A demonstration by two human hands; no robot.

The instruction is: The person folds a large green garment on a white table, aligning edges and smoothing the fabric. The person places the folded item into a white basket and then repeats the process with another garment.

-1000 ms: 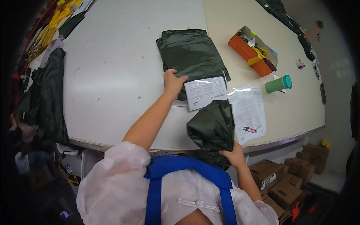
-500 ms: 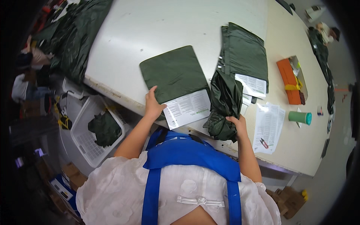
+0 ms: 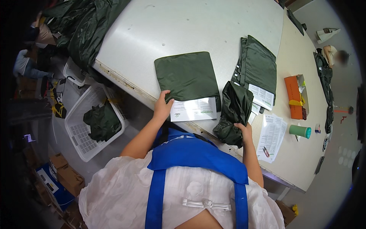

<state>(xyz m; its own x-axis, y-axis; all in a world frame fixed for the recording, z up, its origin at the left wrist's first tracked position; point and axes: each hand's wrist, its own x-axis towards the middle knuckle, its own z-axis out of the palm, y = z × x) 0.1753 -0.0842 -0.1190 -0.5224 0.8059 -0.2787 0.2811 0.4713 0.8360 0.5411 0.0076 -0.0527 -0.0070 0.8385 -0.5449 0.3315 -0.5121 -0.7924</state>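
A flat, folded dark green fabric piece lies at the table's near edge, with a white printed leaflet showing from under its near side. My left hand grips the left side, fingers on the fabric and thumb by the leaflet's corner. To the right, my right hand is closed on a crumpled dark green fabric bag, its fingers partly hidden by the folds. Beyond the bag sits a stack of folded green pieces, with another leaflet at its near end.
On the table's right are loose printed sheets with small thread snips, a green cylinder and an orange box. At floor level on the left stands a white basket holding green fabric. More green fabric hangs over the far-left table edge.
The view has shifted slightly. The leaflet under the flat piece now lies straighter and shows less of itself. My hands keep their holds.
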